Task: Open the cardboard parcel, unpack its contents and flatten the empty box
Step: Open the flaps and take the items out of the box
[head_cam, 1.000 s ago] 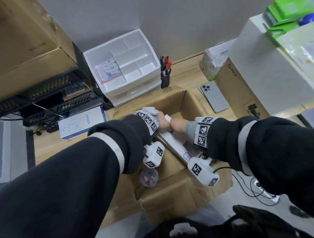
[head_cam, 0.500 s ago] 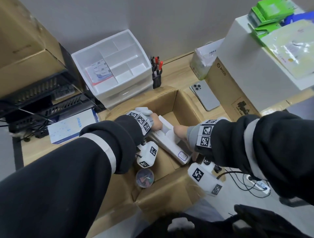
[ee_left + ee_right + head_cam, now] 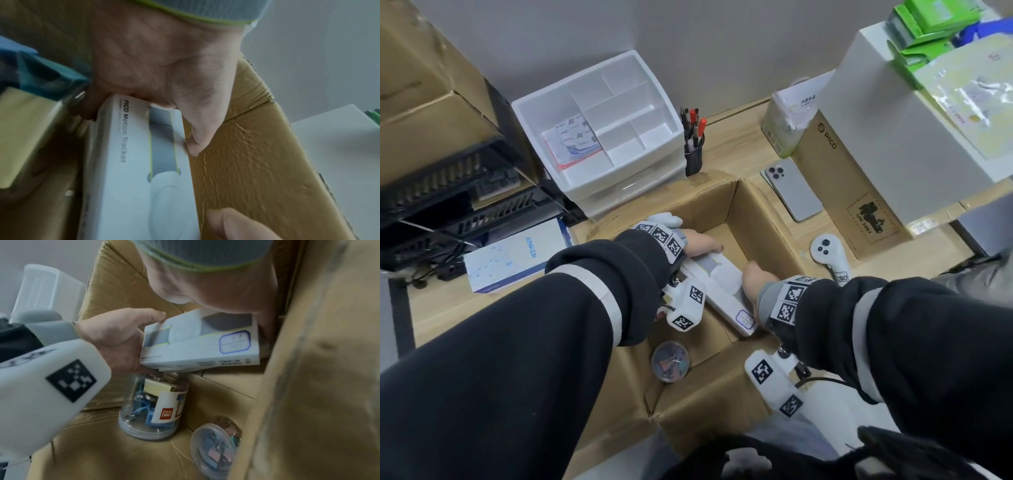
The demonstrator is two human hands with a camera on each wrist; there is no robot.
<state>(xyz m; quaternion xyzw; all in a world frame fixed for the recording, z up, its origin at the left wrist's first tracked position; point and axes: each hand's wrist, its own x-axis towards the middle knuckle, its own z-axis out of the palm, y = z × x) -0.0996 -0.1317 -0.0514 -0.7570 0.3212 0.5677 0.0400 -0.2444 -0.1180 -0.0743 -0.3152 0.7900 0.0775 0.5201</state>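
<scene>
Inside the cardboard parcel [image 3: 753,219], both hands grip the white tracker box [image 3: 722,291] by its ends.

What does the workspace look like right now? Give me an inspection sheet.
Surface: wooden desk.
Job's things: cardboard parcel open; white tracker box inside it, held at both ends; two clear jars of clips inside too.
Clutter: phone, white controller, pen cup, drawer organiser.
Grippers: left hand and right hand grip the tracker box.
Cables: black tangle, far left.
Surroundings: stacked boxes, grey wall.
</scene>
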